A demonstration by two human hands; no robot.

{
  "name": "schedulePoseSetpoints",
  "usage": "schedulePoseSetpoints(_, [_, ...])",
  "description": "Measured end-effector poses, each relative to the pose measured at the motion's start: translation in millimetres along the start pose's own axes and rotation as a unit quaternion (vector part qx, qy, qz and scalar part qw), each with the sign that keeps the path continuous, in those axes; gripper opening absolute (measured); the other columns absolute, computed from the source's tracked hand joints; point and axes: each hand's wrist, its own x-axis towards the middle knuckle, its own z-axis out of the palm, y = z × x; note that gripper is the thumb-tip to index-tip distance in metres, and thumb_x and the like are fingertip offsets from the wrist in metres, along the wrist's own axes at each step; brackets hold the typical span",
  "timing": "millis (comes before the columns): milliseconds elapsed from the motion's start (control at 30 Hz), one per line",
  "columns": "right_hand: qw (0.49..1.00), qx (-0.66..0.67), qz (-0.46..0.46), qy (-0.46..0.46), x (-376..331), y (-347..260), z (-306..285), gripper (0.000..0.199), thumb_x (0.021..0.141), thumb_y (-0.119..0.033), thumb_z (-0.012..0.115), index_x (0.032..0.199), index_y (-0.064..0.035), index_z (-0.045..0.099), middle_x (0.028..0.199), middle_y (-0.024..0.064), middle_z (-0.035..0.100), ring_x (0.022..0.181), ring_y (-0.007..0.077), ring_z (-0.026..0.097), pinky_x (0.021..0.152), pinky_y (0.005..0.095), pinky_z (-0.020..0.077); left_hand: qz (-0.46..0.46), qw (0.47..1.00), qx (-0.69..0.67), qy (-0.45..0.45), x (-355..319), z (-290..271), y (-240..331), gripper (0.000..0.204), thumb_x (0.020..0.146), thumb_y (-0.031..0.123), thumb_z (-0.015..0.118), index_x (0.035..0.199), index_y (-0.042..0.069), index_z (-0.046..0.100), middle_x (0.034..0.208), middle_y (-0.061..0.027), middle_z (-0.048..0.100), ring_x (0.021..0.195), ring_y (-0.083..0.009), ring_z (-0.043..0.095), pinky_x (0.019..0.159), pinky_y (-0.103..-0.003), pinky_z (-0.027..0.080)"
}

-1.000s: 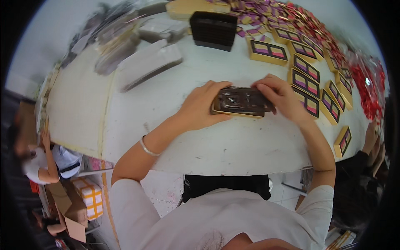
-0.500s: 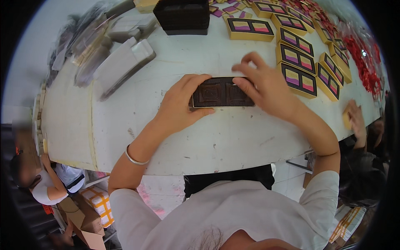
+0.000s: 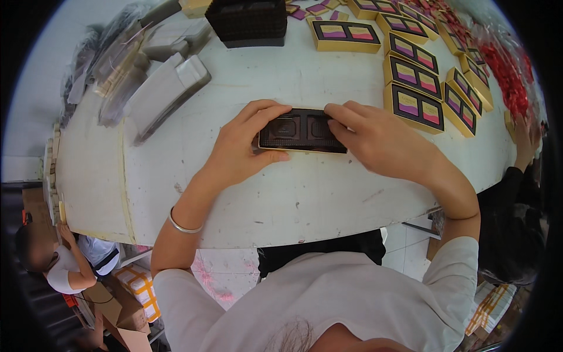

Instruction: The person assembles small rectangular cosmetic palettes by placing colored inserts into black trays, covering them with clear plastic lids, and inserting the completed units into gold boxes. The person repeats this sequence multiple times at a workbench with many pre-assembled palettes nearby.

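Observation:
A dark brown plastic tray (image 3: 302,130) with two square hollows sits in a shallow gold-edged box (image 3: 271,148) on the table before me. My left hand (image 3: 237,138) grips the box's left end, the fingers along its far side and the thumb at the near edge. Over the right end, my right hand (image 3: 375,138) has its bent fingers pressed on the tray at the far right corner. That hand hides part of the right hollow.
Gold boxes filled with purple and pink packets (image 3: 415,108) stand to the right. A stack of dark trays (image 3: 249,23) is at the back. Clear plastic covers (image 3: 170,94) lie at the far left. A co-worker's hand (image 3: 526,138) is at the right edge; another person (image 3: 67,264) sits at left.
My right hand has come down from above the tray onto its right end. The co-worker's hand at the right has moved farther away along the table.

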Motion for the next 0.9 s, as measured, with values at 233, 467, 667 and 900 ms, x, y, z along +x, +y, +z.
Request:
schedulePoseSetpoints(233, [0.981, 0.182, 0.066, -0.019, 2, 18, 6, 0.013, 0.077, -0.002, 0.065, 0.087, -0.0039, 0.057, 0.082, 0.0094, 0.049, 0.077, 0.0278, 0.054, 0.064, 0.0366, 0.0454, -0.017, 1.000, -0.003, -0.019, 3, -1, 7, 0.068, 0.064, 0.024, 0.081, 0.123, 0.006, 0.052, 0.119, -0.0110, 0.051, 0.107, -0.0270, 0.054, 0.089, -0.034, 0.046])
schedulePoseSetpoints(467, [0.927, 0.239, 0.237, 0.164, 14, 43, -8, 0.008, 0.083, -0.002, 0.061, 0.091, -0.0019, 0.059, 0.080, 0.0052, 0.055, 0.070, 0.0161, 0.052, 0.059, 0.0259, 0.0425, -0.010, 0.995, 0.094, 0.009, -7, 11, 6, 0.072, 0.064, 0.027, 0.080, 0.127, 0.013, 0.048, 0.115, -0.0084, 0.051, 0.081, -0.0288, 0.054, 0.075, -0.038, 0.045])
schedulePoseSetpoints(667, [0.946, 0.024, 0.305, 0.109, 84, 205, 0, 0.032, 0.088, -0.026, 0.059, 0.107, -0.0006, 0.062, 0.095, 0.0122, 0.063, 0.076, 0.0201, 0.060, 0.067, 0.0304, 0.0483, 0.002, 0.994, 0.106, 0.002, -5, 13, 8, 0.077, 0.062, 0.027, 0.081, 0.129, 0.011, 0.046, 0.116, -0.0110, 0.052, 0.095, -0.0296, 0.054, 0.082, -0.038, 0.044])
schedulePoseSetpoints(900, [0.937, -0.092, 0.335, -0.029, 132, 231, 29, 0.034, 0.080, -0.023, 0.065, 0.103, 0.0012, 0.061, 0.090, 0.0152, 0.065, 0.065, 0.0224, 0.064, 0.067, 0.0317, 0.0514, 0.009, 0.996, 0.092, 0.008, -10, 10, 5, 0.078, 0.064, 0.029, 0.080, 0.131, 0.011, 0.045, 0.118, -0.0099, 0.051, 0.087, -0.0273, 0.053, 0.078, -0.037, 0.043])
